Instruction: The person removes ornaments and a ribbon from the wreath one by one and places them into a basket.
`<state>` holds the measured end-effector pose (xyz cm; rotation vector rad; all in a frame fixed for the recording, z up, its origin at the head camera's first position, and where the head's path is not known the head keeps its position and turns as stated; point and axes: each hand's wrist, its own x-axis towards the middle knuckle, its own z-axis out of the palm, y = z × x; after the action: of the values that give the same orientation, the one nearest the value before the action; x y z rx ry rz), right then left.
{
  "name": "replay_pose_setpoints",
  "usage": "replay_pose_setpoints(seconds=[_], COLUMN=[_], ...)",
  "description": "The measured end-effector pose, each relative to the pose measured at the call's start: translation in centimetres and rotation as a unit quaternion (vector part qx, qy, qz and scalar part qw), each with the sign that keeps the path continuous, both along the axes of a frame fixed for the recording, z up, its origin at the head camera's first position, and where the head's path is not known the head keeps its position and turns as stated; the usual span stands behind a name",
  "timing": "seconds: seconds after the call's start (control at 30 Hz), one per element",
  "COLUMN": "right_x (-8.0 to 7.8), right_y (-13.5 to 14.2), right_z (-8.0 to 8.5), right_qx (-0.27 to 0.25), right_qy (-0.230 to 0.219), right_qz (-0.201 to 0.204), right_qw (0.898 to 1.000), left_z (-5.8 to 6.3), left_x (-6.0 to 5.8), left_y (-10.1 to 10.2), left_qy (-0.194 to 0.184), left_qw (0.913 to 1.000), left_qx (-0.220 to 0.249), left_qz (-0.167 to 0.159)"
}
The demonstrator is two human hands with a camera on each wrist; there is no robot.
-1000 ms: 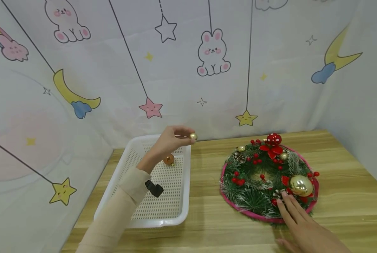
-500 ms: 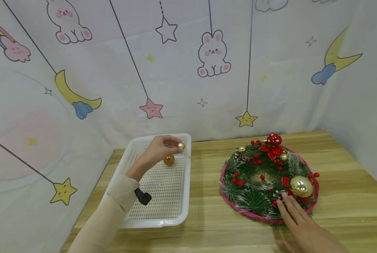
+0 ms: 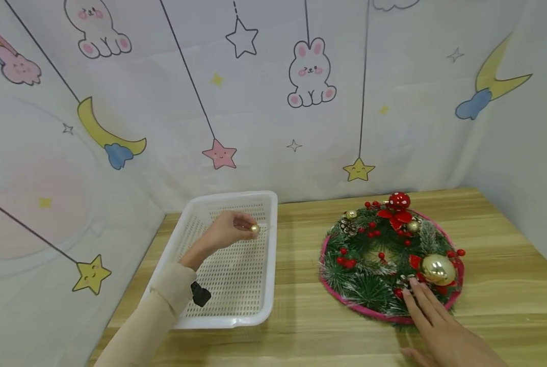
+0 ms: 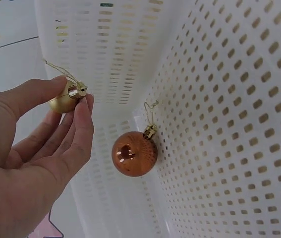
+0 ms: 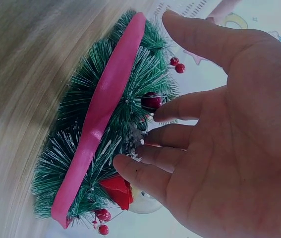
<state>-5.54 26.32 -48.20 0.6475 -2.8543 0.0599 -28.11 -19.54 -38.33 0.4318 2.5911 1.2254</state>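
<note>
With the left hand (image 3: 227, 232) pinching the small gold ball (image 4: 62, 102) near its cap over the white basket (image 3: 227, 322), a light fingertip hold probably serves best, while the right hand (image 3: 445, 326), fingers extended, rests against the wreath (image 3: 368, 288) on the desk (image 3: 301, 306)

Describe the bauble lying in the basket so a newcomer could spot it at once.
Find the white perforated basket on the table. Inside lies a round bauble. It is copper-coloured and larger than the gold bauble pinched by the left hand.

Gold bauble (image 4: 62, 104), copper bauble (image 4: 136, 157), white basket (image 3: 270, 270), pink-edged green wreath (image 3: 369, 291)
</note>
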Motion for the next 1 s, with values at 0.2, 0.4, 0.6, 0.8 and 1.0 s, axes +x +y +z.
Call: replay_pose_setpoints(seconds=[0.2,0.4,0.6,0.8,1.0], right_x=[0.0,0.0,0.0,0.0,0.0], right_y=[0.1,0.0,-0.1,-0.1,-0.1], right_z=[-0.1,0.2,0.3,0.4,0.4], right_qx=[0.004,-0.004,-0.007,-0.006,-0.008], right_qy=[0.002,-0.033,-0.056,-0.052,-0.057], right_qz=[-0.001,-0.009,-0.015,-0.013,-0.014], right_qw=[1.000,0.999,0.998,0.999,0.998], left_z=[-1.3,-2.8,-4.0,-4.3,-4.3], left_x=[-0.6,-1.3,-1.6,-1.8,-1.8], left_y=[-0.3,-0.8,-1.0,-1.0,-0.9], left_qy=[-0.006,0.005,0.017,0.025,0.030], left_qw=[0.9994,0.9979,0.9947,0.9931,0.9923], left_qx=[-0.032,-0.064,-0.102,-0.115,-0.119], left_qz=[0.008,0.013,0.001,-0.007,-0.013])
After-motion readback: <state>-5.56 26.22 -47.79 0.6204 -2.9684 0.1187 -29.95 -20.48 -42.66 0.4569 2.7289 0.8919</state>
